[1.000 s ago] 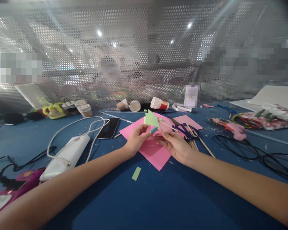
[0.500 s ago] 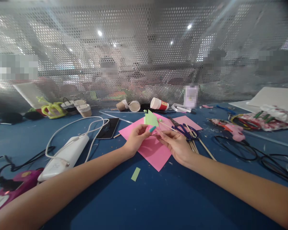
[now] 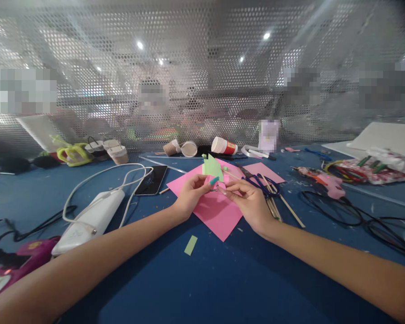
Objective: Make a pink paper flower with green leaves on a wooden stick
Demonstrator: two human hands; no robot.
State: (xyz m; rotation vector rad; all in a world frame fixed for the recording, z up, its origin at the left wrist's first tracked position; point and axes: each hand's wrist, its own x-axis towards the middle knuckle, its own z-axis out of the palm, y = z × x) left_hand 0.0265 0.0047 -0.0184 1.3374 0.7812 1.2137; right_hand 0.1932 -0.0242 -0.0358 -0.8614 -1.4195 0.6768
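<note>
My left hand (image 3: 193, 194) pinches a small piece of pink paper (image 3: 220, 185) between thumb and fingers. From the other side, my right hand (image 3: 251, 202) grips the same piece with its fingertips pressed together. Fingers hide part of its shape. Both hands are above a pink paper sheet (image 3: 219, 220) lying on the blue table. Behind the fingers is a piece of light green paper (image 3: 213, 168). Blue-handled scissors (image 3: 261, 184) and thin wooden sticks (image 3: 286, 204) lie just beyond my right hand. A small green paper strip (image 3: 191, 245) rests nearer to me.
To the left lie a phone (image 3: 151, 181), a white power bank (image 3: 91, 220) with a cable and a magenta power strip (image 3: 23, 261). A pink glue gun (image 3: 329, 182) with black cord is at the right. Paper cups (image 3: 223, 146) line the back by a perforated metal screen (image 3: 195, 67).
My right hand has shifted slightly, its fingers now nearer my left thumb on the pink piece. My left hand stays almost in place.
</note>
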